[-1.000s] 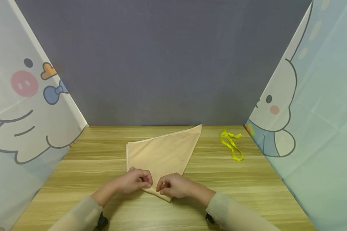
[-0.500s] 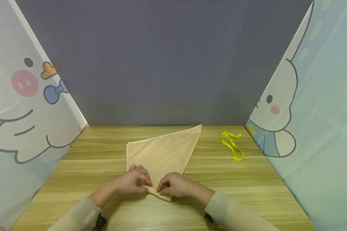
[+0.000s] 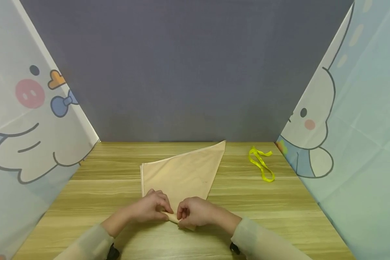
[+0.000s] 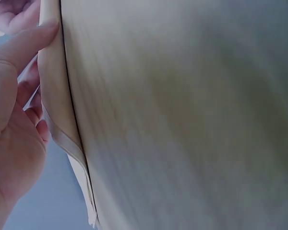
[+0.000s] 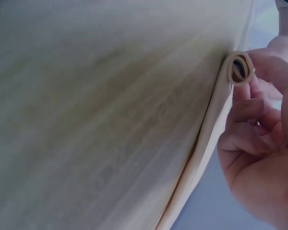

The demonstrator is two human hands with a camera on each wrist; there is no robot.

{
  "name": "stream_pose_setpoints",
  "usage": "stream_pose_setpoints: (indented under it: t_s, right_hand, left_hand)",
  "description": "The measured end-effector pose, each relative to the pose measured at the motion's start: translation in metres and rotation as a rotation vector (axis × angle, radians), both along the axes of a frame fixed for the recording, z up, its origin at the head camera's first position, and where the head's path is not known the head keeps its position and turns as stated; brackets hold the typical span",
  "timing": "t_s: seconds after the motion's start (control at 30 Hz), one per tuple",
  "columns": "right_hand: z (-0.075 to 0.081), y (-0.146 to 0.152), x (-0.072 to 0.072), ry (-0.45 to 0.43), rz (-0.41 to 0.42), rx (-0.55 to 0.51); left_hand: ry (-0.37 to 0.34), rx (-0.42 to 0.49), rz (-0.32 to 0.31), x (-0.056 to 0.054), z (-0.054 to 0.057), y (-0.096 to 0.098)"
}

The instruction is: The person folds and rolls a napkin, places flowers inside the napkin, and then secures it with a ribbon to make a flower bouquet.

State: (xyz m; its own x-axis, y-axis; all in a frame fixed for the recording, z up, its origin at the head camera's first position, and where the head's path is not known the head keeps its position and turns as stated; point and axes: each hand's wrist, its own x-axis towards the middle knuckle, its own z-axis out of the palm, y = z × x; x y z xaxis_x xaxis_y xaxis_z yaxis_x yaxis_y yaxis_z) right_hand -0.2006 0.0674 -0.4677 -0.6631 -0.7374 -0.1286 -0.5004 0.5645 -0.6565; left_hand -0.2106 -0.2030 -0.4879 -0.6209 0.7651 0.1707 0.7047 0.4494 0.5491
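Note:
A beige cloth (image 3: 182,177), folded in layers, lies on the table with its near edge turned into a narrow roll (image 4: 53,81). My left hand (image 3: 149,206) holds the left part of this roll, thumb on the near side and fingers over the top. Close beside it, my right hand (image 3: 198,212) pinches the roll near its right end between thumb and fingers. That end shows as a small open spiral (image 5: 229,72) in the right wrist view. In the head view, my hands hide part of the rolled edge.
A yellow ribbon (image 3: 261,166) lies loosely looped on the wood-grain table (image 3: 279,216) at the right. A grey panel (image 3: 188,72) stands behind the table, and printed cartoon sheets (image 3: 29,144) flank it at the sides.
The cloth's far left corner has shifted slightly toward me. My left thumb and fingers have moved further apart around the roll, and my right thumb now covers more of its right part.

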Motion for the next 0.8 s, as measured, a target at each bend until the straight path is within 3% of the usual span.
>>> stream_pose_setpoints:
  t_s: [0.3, 0.6, 0.8]
  right_hand:
    - [-0.004, 0.000, 0.008, 0.111, -0.016, 0.078]
    - [0.002, 0.006, 0.005, 0.085, -0.025, 0.066]
    - [0.000, 0.011, -0.001, 0.020, -0.055, 0.019]
  left_hand:
    - [-0.049, 0.011, 0.033, 0.006, 0.000, 0.002]
    - [-0.056, 0.033, 0.068, 0.003, 0.003, 0.003]
    - [-0.157, 0.016, 0.162, -0.001, 0.002, 0.008]
